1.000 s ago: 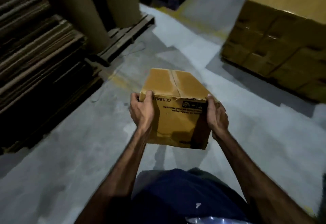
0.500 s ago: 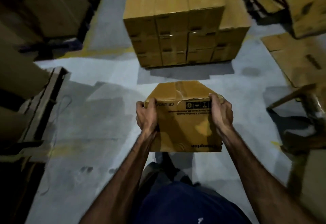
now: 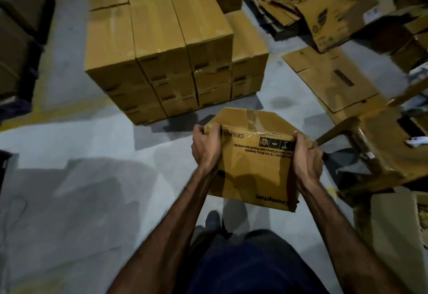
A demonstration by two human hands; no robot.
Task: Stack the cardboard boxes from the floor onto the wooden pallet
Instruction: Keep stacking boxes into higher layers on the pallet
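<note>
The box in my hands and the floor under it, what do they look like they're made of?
The carried box looks like brown corrugated cardboard, matte, creased, its top seam closed with glossy clear tape; black print runs across the side. The floor appears to be smooth grey concrete, possibly painted, with a dull sheen.

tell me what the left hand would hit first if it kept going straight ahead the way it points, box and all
Probably the stack of boxes ahead: the left hand points up-frame toward its lower near corner, bare floor between. Depth is unclear, so it might pass just right of it.

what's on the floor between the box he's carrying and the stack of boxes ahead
Nothing: in the head view only bare grey floor and shadow separates the carried box from the stack.
</note>
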